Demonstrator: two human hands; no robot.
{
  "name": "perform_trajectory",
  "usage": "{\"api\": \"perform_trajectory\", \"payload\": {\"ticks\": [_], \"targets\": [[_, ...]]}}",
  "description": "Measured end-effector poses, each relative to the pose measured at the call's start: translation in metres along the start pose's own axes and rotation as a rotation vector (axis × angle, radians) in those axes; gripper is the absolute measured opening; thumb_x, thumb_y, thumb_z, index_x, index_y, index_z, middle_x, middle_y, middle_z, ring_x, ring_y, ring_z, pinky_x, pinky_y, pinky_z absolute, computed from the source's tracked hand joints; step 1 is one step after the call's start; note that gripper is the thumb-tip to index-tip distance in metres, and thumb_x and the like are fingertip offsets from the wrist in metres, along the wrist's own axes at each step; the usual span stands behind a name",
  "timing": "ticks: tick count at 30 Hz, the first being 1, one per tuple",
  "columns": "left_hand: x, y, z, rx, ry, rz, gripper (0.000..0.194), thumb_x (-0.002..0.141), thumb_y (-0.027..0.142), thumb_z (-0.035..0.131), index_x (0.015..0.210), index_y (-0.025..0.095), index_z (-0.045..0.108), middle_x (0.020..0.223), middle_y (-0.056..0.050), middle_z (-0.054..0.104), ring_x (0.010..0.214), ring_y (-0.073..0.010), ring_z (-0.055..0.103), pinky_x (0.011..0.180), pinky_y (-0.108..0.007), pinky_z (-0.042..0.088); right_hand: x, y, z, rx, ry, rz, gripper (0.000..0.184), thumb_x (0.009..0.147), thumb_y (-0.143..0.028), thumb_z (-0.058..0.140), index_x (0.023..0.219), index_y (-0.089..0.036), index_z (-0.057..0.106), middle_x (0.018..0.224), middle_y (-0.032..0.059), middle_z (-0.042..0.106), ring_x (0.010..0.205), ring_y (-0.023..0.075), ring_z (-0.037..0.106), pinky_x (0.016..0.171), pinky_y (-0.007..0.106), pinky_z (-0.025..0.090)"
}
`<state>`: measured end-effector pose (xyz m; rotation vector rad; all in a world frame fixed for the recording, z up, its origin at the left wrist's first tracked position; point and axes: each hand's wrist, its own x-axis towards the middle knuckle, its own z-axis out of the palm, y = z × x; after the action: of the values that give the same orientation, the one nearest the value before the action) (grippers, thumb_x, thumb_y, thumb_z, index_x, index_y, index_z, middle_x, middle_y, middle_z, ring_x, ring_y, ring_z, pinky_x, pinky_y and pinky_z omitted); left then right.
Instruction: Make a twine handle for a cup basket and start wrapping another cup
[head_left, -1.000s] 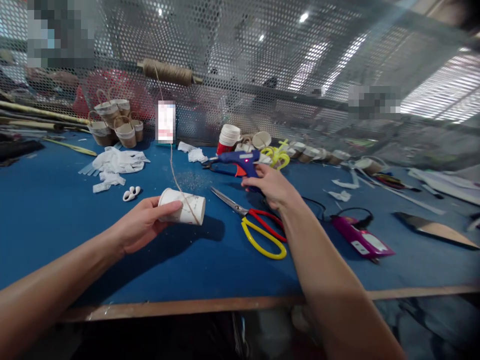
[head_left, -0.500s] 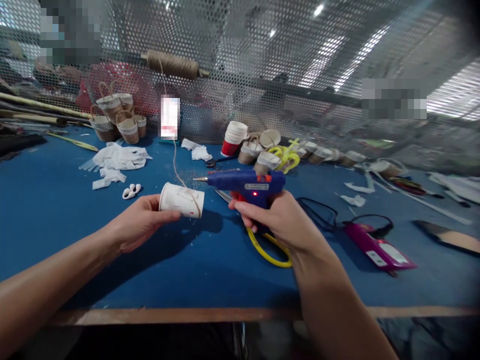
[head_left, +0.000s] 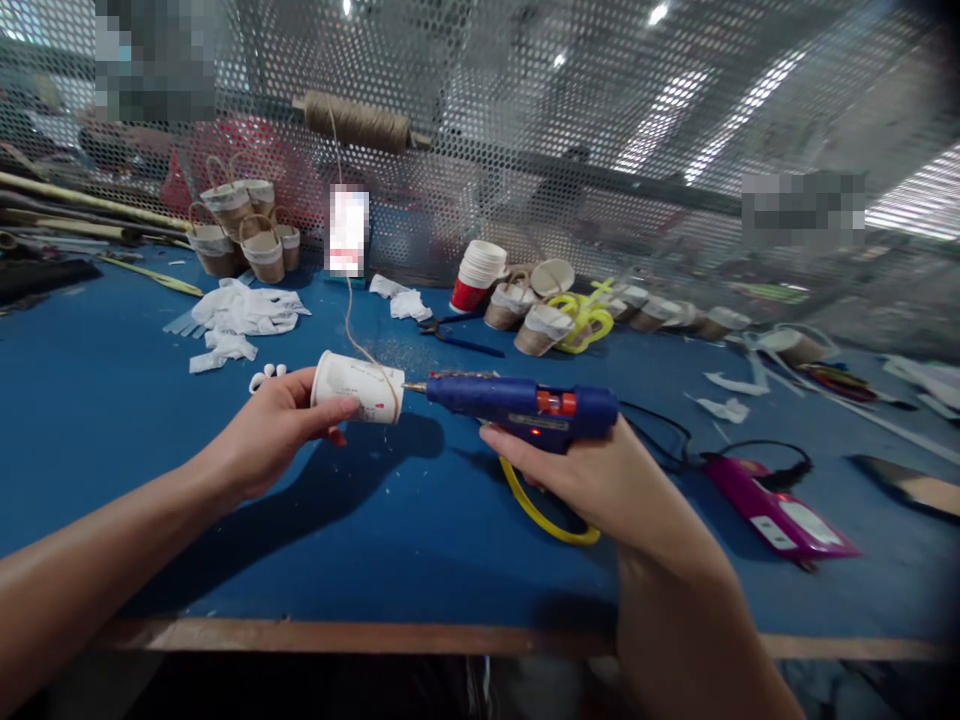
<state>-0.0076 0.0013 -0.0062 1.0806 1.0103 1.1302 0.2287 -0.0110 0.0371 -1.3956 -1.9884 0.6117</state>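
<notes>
A white paper cup [head_left: 354, 388] lies sideways in my left hand [head_left: 281, 425], fingers and thumb closed around its wider end. Brown twine [head_left: 356, 343] runs down from a spool [head_left: 358, 122] and lies along the cup's right end. My right hand [head_left: 592, 475] is wrapped round the handle of a blue glue gun [head_left: 510, 403] with a red light lit. The gun's metal nozzle points left, at the cup's right end beside the twine; whether it touches cannot be made out. Yellow-handled scissors [head_left: 544, 517] lie partly hidden beneath my right hand.
Twine-wrapped cups with handles [head_left: 262, 250] stand at the back left. Stacked paper cups [head_left: 480, 275] and pliers [head_left: 469, 345] are mid-table. A magenta power strip [head_left: 780, 510] lies right, a white glove [head_left: 247, 308] left. Perforated metal mesh [head_left: 480, 150] rises behind the table.
The glue gun has moved down and tilted, bringing its nozzle to the cup's right end. The cup has turned slightly in my left hand. The pliers are now uncovered.
</notes>
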Motion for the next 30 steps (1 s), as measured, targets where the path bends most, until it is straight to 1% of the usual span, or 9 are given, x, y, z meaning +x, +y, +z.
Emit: {"api": "perform_trajectory", "payload": {"ticks": [2, 6, 11, 18, 24, 30], "targets": [[-0.0006, 0.0006, 0.0001, -0.001, 0.002, -0.001, 0.019, 0.065, 0.025, 0.070, 0.081, 0.016, 0.066, 0.082, -0.004, 0.066, 0.068, -0.0132, 0.053, 0.053, -0.023, 0.041, -0.0003, 0.0003, 0.0000, -0.001, -0.003, -0.006, 0.011, 0.069, -0.031, 0.064, 0.067, -0.021, 0.061, 0.060, -0.0029, 0.062, 0.054, 0.0146, 0.055, 0.054, 0.026, 0.046], [-0.0005, 0.0008, 0.0008, 0.004, 0.006, 0.009, 0.018, 0.065, 0.025, 0.070, 0.080, 0.016, 0.066, 0.082, -0.003, 0.066, 0.068, -0.0132, 0.053, 0.052, -0.023, 0.041, -0.0005, 0.0003, 0.0003, -0.021, -0.017, -0.006, 0.011, 0.069, -0.032, 0.064, 0.068, -0.021, 0.061, 0.060, -0.0028, 0.062, 0.054, 0.0152, 0.056, 0.053, 0.027, 0.046], [-0.0008, 0.0010, 0.0007, 0.002, 0.011, 0.008, 0.018, 0.065, 0.024, 0.070, 0.081, 0.017, 0.066, 0.081, -0.002, 0.066, 0.066, -0.0125, 0.053, 0.052, -0.023, 0.041, -0.0014, 0.0041, 0.0006, -0.040, -0.007, -0.024, 0.011, 0.069, -0.032, 0.064, 0.070, -0.021, 0.061, 0.064, -0.0028, 0.064, 0.061, 0.0163, 0.058, 0.058, 0.027, 0.046], [-0.0011, 0.0008, 0.0007, 0.006, 0.008, 0.015, 0.018, 0.066, 0.025, 0.070, 0.080, 0.015, 0.065, 0.082, -0.004, 0.065, 0.066, -0.0119, 0.052, 0.051, -0.021, 0.042, -0.0011, 0.0045, -0.0001, -0.060, -0.025, 0.012, 0.014, 0.069, -0.034, 0.064, 0.066, -0.021, 0.060, 0.057, -0.0030, 0.059, 0.054, 0.0155, 0.055, 0.051, 0.027, 0.045], [-0.0015, 0.0012, 0.0010, 0.008, 0.006, 0.024, 0.019, 0.064, 0.025, 0.071, 0.079, 0.015, 0.065, 0.079, -0.003, 0.065, 0.063, -0.0114, 0.051, 0.051, -0.022, 0.042, -0.0005, 0.0021, 0.0004, -0.063, -0.001, -0.017, 0.010, 0.068, -0.031, 0.065, 0.068, -0.021, 0.061, 0.062, -0.0024, 0.064, 0.060, 0.0170, 0.058, 0.056, 0.028, 0.047], [-0.0012, 0.0008, 0.0016, 0.026, 0.014, 0.038, 0.020, 0.064, 0.025, 0.071, 0.080, 0.014, 0.066, 0.081, -0.005, 0.066, 0.064, -0.0126, 0.052, 0.052, -0.023, 0.042, -0.0013, 0.0030, 0.0001, -0.063, -0.019, 0.008, 0.013, 0.070, -0.033, 0.063, 0.068, -0.021, 0.060, 0.061, -0.0023, 0.063, 0.057, 0.0166, 0.058, 0.055, 0.028, 0.047]]}}
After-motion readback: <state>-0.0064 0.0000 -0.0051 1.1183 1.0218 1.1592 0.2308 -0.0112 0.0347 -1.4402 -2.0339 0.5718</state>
